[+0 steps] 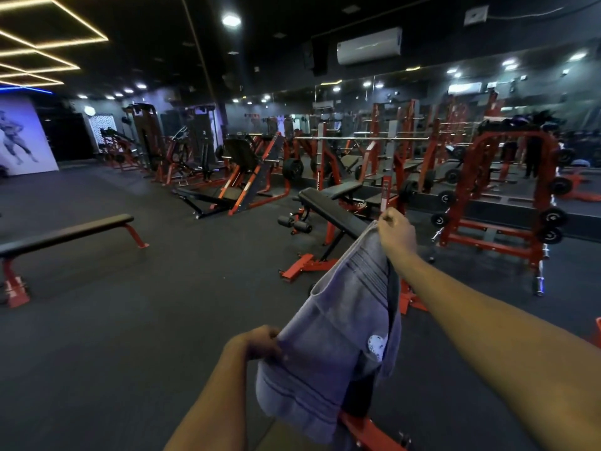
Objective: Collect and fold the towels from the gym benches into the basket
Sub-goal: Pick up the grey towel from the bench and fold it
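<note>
A slanted bench (331, 211) on a red frame stood just beyond the towel (338, 323), its padded top running toward the raised right grip (395, 231). A red metal bar (367, 428) showed under the towel's lower edge. To the right, a red rack (507, 196) hung with black weight plates stood near the right forearm. To the left, well apart, was a flat bench (68, 231) with red legs. Further back, a row of red and black machines (247, 177) lined a mirrored wall (487, 102). The towel, pale grey with dark stripes and a round white patch, hung in the air stretched between the two grips. The right grip pinched its top corner, held high, and the left grip (257, 346) was clenched around a bunched edge, lower and nearer the person. Its bottom edge hung loose and hid part of the bar below. A broad stretch of dark floor (146, 320) lay between the flat bench and the slanted bench. The room was dim, with a black ceiling, strip lights (48, 37) at the upper left, an air conditioner (369, 45) above the mirror and a large poster (19, 135) on the left wall.
</note>
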A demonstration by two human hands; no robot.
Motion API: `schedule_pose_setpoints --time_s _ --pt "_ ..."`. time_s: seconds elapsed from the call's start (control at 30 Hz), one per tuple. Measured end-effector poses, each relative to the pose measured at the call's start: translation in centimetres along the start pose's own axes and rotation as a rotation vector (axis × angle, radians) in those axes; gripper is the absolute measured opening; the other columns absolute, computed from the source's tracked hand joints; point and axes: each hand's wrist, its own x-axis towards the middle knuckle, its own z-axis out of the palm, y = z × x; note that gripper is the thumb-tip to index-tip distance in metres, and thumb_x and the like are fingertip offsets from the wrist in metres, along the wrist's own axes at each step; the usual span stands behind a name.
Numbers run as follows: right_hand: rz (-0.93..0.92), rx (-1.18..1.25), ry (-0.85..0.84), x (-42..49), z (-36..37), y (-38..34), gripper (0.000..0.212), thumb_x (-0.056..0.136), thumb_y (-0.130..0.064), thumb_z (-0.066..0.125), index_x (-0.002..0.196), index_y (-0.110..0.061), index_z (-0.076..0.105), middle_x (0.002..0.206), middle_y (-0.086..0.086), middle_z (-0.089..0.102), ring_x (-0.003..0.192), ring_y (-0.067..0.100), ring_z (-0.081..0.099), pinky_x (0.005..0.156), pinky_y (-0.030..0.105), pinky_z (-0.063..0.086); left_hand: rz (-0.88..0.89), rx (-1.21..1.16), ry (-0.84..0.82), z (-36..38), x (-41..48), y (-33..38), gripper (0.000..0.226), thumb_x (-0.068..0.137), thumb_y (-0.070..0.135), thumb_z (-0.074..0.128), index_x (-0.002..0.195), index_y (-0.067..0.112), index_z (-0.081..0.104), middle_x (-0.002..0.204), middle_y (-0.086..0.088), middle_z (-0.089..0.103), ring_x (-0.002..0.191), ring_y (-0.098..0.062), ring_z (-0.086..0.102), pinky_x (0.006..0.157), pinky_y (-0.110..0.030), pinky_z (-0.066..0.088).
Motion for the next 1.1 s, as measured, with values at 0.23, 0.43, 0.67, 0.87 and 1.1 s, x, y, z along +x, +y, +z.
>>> schedule_pose_setpoints --time_s 0.23,0.43,0.67,0.87,1.1 --pt "0.106 -0.043 0.175 -0.4 2.1 2.6 0.014 0.092 -0.019 0.057 0.083 -0.01 0.052 0.086 0.017 0.061 0.078 0.03 0.056 0.07 0.034 0.043 -0.328 0.146 0.33 -2.7 -3.1 -4.5 0.045 0.076 0.051 0.068 0.106 0.018 0.071 0.11 -0.006 0.071 0.106 -0.026 0.063 0.088 -0.033 0.048" --pt "0.191 -0.128 0.076 -1.6 5.6 4.0 0.011 0.087 -0.016 0.057 0.091 -0.008 0.062 0.097 0.022 0.065 0.093 0.038 0.063 0.085 0.04 0.053 -0.256 -0.058 0.393 -4.5 -5.0 -3.5 0.016 0.086 0.015 0.064 0.077 0.009 0.052 0.066 -0.013 0.062 0.052 -0.024 0.058 0.043 -0.028 0.047" --pt "0.214 -0.167 -0.099 -4.2 9.4 4.3 0.012 0.079 -0.019 0.064 0.086 -0.009 0.067 0.094 0.017 0.071 0.093 0.034 0.067 0.078 0.033 0.053 0.034 -0.454 0.467 -4.4 -5.9 0.7 0.025 0.089 0.008 0.062 0.087 0.016 0.039 0.067 -0.012 0.047 0.048 -0.021 0.049 0.039 -0.033 0.047" --pt "-0.045 0.015 -0.408 -7.8 11.3 2.8 0.003 0.08 -0.014 0.068 0.078 -0.016 0.066 0.077 0.005 0.072 0.075 0.018 0.065 0.069 0.027 0.047 0.13 -0.562 0.587 -4.6 -5.4 4.9 0.019 0.086 0.001 0.066 0.081 0.011 0.051 0.065 -0.01 0.053 0.053 -0.024 0.056 0.056 -0.053 0.056" --pt "-0.204 0.233 -0.624 -10.4 12.1 1.2 0.006 0.087 -0.009 0.068 0.09 -0.004 0.065 0.082 0.012 0.075 0.069 0.007 0.063 0.062 0.016 0.045 0.087 -0.609 0.637 -4.6 -5.5 7.8 0.026 0.081 0.013 0.076 0.086 0.012 0.05 0.079 -0.022 0.064 0.07 -0.043 0.069 0.058 -0.063 0.056"
